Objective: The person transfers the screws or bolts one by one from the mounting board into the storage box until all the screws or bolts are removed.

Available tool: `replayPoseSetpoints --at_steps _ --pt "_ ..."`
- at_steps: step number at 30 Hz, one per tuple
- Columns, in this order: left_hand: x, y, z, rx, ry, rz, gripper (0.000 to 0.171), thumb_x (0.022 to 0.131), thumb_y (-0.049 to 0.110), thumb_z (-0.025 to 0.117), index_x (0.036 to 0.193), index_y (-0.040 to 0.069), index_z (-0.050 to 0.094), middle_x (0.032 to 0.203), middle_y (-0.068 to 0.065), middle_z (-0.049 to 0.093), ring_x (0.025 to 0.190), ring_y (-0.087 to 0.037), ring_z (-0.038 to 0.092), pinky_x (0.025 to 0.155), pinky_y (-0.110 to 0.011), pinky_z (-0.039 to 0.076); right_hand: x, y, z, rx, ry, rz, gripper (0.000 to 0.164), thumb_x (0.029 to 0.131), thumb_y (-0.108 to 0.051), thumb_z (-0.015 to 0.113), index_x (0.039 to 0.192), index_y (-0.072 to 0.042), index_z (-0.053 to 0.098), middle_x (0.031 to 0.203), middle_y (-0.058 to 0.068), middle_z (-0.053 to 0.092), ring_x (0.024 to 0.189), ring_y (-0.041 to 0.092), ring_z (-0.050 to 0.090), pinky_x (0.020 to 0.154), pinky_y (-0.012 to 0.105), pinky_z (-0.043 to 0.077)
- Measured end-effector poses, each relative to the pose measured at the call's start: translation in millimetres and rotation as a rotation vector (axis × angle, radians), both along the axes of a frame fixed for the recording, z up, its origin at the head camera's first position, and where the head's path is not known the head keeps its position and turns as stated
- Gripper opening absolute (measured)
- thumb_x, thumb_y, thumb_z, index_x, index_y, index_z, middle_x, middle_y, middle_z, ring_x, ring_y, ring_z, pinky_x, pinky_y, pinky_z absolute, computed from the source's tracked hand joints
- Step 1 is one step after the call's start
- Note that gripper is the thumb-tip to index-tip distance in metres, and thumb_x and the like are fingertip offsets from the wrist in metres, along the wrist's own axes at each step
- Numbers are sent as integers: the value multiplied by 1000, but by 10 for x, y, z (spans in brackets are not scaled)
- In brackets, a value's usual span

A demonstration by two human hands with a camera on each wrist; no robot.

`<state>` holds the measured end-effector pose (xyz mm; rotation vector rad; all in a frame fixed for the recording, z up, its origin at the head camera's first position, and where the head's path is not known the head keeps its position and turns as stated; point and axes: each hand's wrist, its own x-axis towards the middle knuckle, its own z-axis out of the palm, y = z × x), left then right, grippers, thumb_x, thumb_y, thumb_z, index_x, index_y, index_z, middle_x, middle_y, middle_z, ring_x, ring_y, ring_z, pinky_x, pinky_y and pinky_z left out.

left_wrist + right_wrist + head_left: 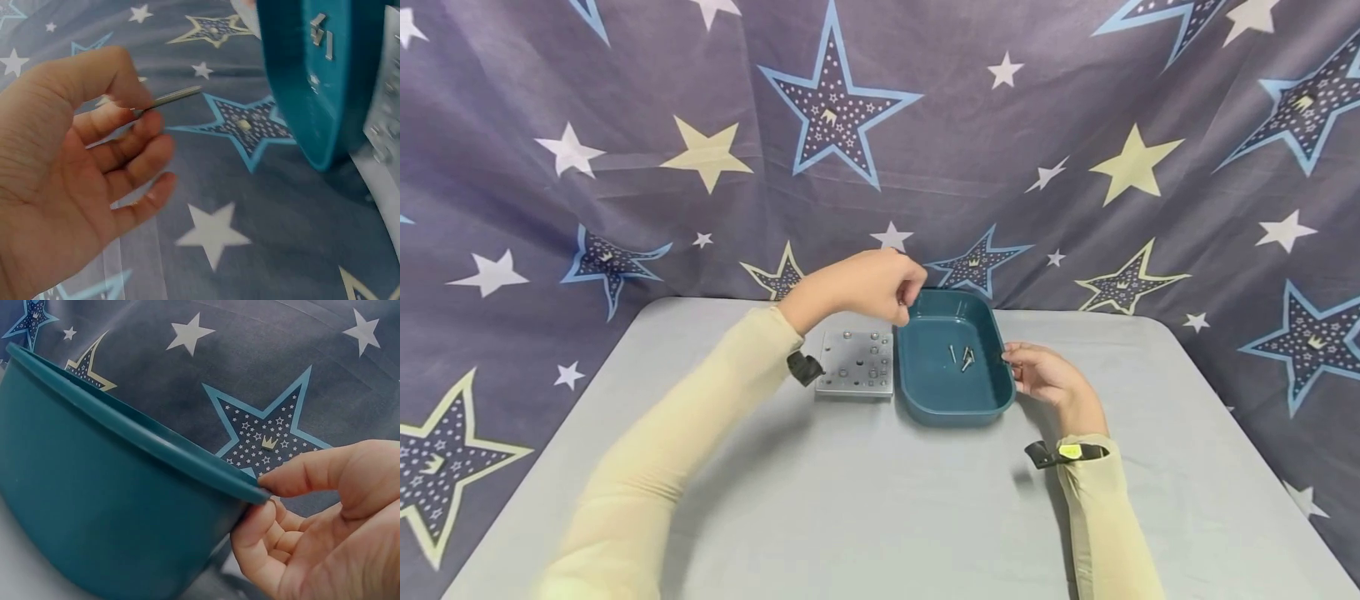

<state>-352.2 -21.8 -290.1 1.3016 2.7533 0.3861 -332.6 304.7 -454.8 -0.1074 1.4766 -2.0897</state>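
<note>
Between thumb and index finger, my left hand pinches a thin metal pin, which sticks out past the fingertips in the left wrist view. That hand is raised above the gap between a silver metal plate and a teal tray. My right hand grips the tray's right rim, thumb on top and fingers beneath, as the right wrist view shows. Several small metal screws or pins lie on the tray floor. Round holes and small raised round pieces dot the plate's top. The pin's head end is hidden by the left fingers.
A pale grey cloth covers the table. Behind it hangs a dark curtain printed with stars, close to the far side of the tray and plate. Black straps with small cameras sit on both wrists.
</note>
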Motion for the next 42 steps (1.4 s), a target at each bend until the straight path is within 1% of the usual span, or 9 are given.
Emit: replayPoseSetpoints --at_steps 4,9,17,22,27,30,33,37,42 --pt "-55 191 23 -41 -100 -18 19 78 10 75 74 18 58 75 4 61 70 -14 54 69 -29 45 -5 11 16 7 -12 -7 35 106 2 30 94 -12 60 82 -6 66 72 6 61 70 23 55" --pt "-144 420 -31 -60 -177 -60 20 81 6 74 72 17 59 75 3 62 71 -13 54 70 -28 46 -7 2 51 12 -14 -14 30 106 1 34 95 -12 59 81 -7 64 69 5 60 68 21 53" --pt "-319 744 -257 -100 -255 -81 24 82 -4 63 67 15 63 66 4 58 63 -12 49 64 -26 44 -23 -30 84 104 -4 -42 19 106 1 36 101 -10 50 80 -7 61 69 5 59 68 21 52" --pt "-405 870 -381 -162 -293 -29 21 84 -3 64 70 12 67 70 1 64 68 -19 62 63 -26 48 -18 -61 99 185 8 -83 10 105 1 38 109 -6 44 78 -8 58 67 4 53 67 21 49" --pt "-491 942 -503 -175 -387 59 16 85 -4 66 76 9 69 80 -1 68 88 -27 74 84 -35 59 5 -93 93 252 30 -127 11 104 2 40 113 -4 40 77 -8 54 65 3 46 65 20 45" --pt "-561 974 -586 -186 -444 110 22 84 -6 63 70 11 63 73 1 63 84 -26 74 94 -42 57 13 -98 82 286 46 -145 11 104 2 40 112 -5 40 75 -9 50 64 3 43 64 20 41" --pt "-617 1007 -667 -227 -474 135 23 83 -7 60 69 11 62 70 3 62 73 -20 71 94 -41 58 20 -102 72 308 62 -148 10 104 2 41 111 -5 41 73 -8 48 64 3 41 63 20 40" --pt "-664 1037 -768 -276 -501 137 18 84 -6 59 85 3 75 79 0 69 67 -15 68 91 -38 59 35 -123 73 321 64 -154 9 103 1 42 110 -5 43 73 -7 48 64 4 41 63 20 40" --pt "-704 1042 -887 -265 -553 158 23 88 -5 62 106 -4 76 95 -8 75 75 -19 71 91 -36 59 45 -146 72 317 59 -158 11 103 1 42 113 -3 43 74 -7 49 64 4 41 63 20 40"
